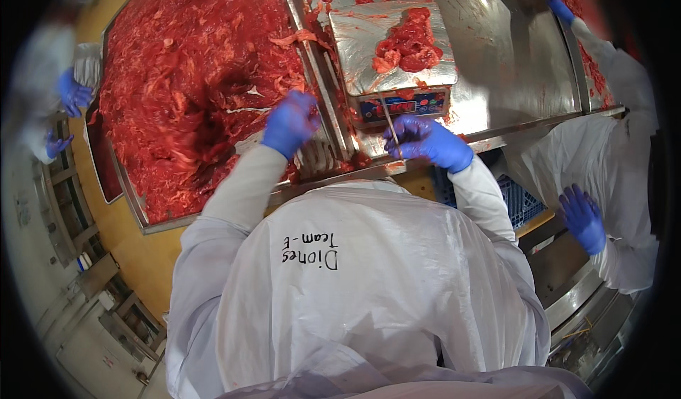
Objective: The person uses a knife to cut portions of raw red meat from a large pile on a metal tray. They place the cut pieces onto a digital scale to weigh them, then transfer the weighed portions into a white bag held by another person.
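Observation:
My left hand, blurred in a blue glove, has curled fingers at the right edge of a large tray of shredded red meat; what it holds, if anything, is hidden. My right hand is closed on a thin stick-like tool, possibly a knife, which points up across the front of a digital scale. The scale’s steel platform bears a piece of red meat. A strip of meat hangs over the metal divider beside the scale.
A steel work surface lies right of the scale, with more meat beyond its edge. Co-workers’ gloved hands show at left and right. Below the table’s front edge sits a blue crate. Railings run at far left.

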Tool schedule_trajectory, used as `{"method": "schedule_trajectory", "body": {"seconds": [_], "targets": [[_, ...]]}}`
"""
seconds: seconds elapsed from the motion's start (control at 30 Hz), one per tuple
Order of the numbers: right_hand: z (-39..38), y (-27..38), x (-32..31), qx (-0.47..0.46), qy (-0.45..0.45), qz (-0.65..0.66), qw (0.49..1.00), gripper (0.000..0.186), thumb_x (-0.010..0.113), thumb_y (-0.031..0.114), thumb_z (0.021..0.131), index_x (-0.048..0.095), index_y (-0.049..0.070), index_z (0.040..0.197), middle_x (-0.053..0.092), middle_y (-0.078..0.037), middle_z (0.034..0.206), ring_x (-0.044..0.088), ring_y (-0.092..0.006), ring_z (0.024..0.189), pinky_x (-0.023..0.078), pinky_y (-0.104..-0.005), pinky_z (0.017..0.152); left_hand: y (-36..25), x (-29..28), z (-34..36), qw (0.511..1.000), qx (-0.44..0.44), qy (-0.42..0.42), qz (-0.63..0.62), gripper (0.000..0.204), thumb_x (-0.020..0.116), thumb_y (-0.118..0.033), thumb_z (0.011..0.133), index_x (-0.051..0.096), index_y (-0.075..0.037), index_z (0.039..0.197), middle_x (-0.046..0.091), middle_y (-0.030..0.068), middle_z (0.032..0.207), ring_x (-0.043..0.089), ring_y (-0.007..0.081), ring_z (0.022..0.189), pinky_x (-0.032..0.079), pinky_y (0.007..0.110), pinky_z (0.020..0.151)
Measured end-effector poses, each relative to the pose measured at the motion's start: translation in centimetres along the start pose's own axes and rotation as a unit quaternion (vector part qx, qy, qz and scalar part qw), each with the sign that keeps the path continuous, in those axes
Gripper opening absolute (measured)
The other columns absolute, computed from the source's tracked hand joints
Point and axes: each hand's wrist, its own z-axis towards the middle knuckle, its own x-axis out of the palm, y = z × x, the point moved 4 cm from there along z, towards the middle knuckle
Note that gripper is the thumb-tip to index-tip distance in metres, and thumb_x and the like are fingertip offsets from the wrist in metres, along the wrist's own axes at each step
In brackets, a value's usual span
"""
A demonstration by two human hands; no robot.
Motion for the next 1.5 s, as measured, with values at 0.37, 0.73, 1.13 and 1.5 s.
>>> {"method": "schedule_trajectory", "body": {"seconds": [0.37, 0.73, 1.13, 1.5], "targets": [[-3.8, -4.7, -0.1, 0.001, -0.062, 0.027, 0.998, 0.034, 0.078, 0.005, 0.093, 0.064, 0.001, 0.124, 0.072, -0.008, 0.114, 0.071, -0.0184, 0.109, 0.055, -0.0337, 0.100, -4.7, -6.5, 2.8, 0.793, -0.100, 0.164, -0.578, 0.009, 0.070, -0.004, 0.092, 0.068, -0.003, 0.101, 0.070, 0.0049, 0.100, 0.069, 0.0169, 0.094, 0.057, 0.033, 0.077], [-7.5, -6.8, -1.8, -0.103, -0.167, 0.113, 0.974, 0.021, 0.074, 0.000, 0.092, 0.064, 0.006, 0.110, 0.069, -0.005, 0.110, 0.067, -0.0177, 0.104, 0.052, -0.0338, 0.098, 4.4, -2.7, 1.8, 0.955, -0.105, -0.098, -0.259, 0.036, 0.071, -0.008, 0.089, 0.068, -0.006, 0.124, 0.065, 0.0187, 0.116, 0.069, 0.0351, 0.096, 0.057, 0.041, 0.088], [-6.0, -3.5, -1.3, -0.114, -0.201, 0.031, 0.972, 0.021, 0.075, 0.006, 0.094, 0.064, 0.004, 0.112, 0.070, -0.004, 0.108, 0.066, -0.0137, 0.096, 0.053, -0.0291, 0.087, -1.0, -3.5, 2.9, 0.877, -0.096, 0.067, -0.467, 0.004, 0.067, -0.004, 0.093, 0.065, -0.003, 0.096, 0.066, 0.0038, 0.091, 0.064, 0.0155, 0.083, 0.054, 0.032, 0.076], [-7.7, 1.3, -1.3, -0.089, -0.405, -0.609, 0.677, 0.034, 0.076, 0.018, 0.087, 0.069, 0.009, 0.119, 0.070, -0.011, 0.109, 0.065, -0.0275, 0.108, 0.052, -0.0397, 0.094, 0.4, -6.5, 4.4, 0.882, -0.194, 0.021, -0.430, 0.019, 0.069, -0.005, 0.091, 0.069, -0.004, 0.110, 0.070, 0.0091, 0.104, 0.064, 0.0131, 0.084, 0.053, 0.033, 0.072]]}}
